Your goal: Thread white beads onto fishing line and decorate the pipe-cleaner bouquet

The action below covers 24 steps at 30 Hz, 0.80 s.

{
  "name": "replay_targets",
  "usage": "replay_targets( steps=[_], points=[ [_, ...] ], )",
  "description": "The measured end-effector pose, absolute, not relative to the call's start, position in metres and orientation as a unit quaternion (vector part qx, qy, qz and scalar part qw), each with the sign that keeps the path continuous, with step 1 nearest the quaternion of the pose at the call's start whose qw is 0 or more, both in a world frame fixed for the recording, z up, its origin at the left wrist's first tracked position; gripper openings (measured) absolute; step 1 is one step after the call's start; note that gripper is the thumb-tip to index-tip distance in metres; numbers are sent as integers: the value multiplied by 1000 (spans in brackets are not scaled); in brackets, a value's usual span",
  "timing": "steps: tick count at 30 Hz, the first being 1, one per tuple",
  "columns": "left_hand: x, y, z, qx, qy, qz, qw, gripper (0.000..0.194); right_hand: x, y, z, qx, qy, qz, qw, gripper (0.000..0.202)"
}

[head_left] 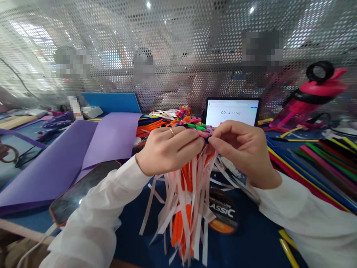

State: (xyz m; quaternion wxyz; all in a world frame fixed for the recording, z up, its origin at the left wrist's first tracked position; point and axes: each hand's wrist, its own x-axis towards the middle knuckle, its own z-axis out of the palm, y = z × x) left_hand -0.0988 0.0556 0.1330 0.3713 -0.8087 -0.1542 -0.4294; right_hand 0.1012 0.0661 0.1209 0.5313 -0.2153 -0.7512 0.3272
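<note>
A pipe-cleaner bouquet (200, 128) is held up between my two hands, its head a cluster of green, pink, orange and purple loops. Orange fuzzy stems (181, 223) hang below, with many pale pink ribbon strips (195, 193) around them. My left hand (174, 149), a ring on one finger, is closed around the bouquet just under its head. Thumb and fingers of my right hand (242, 150) pinch at the bouquet's right side, near a dark piece and the ribbon tops. The exact spot they grip is partly hidden.
Purple paper (55, 167) and a phone (83, 193) lie at left. A tablet (232, 111) showing a timer stands behind, near a pink bottle (309, 96). Coloured pipe cleaners (320, 167) cover the right side. A round "Classic" spool (223, 214) lies below the hands.
</note>
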Motion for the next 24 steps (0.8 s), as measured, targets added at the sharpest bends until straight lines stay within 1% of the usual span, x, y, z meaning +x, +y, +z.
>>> replay_targets(
  steps=[5, 7, 9, 11, 13, 16, 20, 24],
  points=[
    [-98, 57, 127, -808, -173, -450, 340, 5, 100, 67, 114, -184, -790, 231, 537, 10],
    [-98, 58, 124, -806, -181, -457, 330, 6, 100, 67, 113, -177, -799, 198, 539, 14],
    [-98, 59, 123, -805, -184, -461, 326, 7, 101, 68, 110, -175, -804, 180, 539, 16],
    [-98, 59, 123, -804, -182, -463, 326, 7, 102, 69, 107, -167, -805, 175, 542, 13],
    [-97, 59, 123, -805, -178, -464, 325, 7, 103, 72, 104, -161, -791, 161, 568, 10],
    [-97, 60, 123, -806, -170, -465, 324, 8, 104, 77, 104, -162, -772, 86, 608, 11],
    [-97, 62, 122, -802, -147, -478, 326, 13, 106, 83, 108, -177, -797, -31, 577, 17],
    [-97, 63, 120, -800, -130, -484, 330, 18, 104, 82, 106, -175, -796, -99, 571, 17]
  ],
)
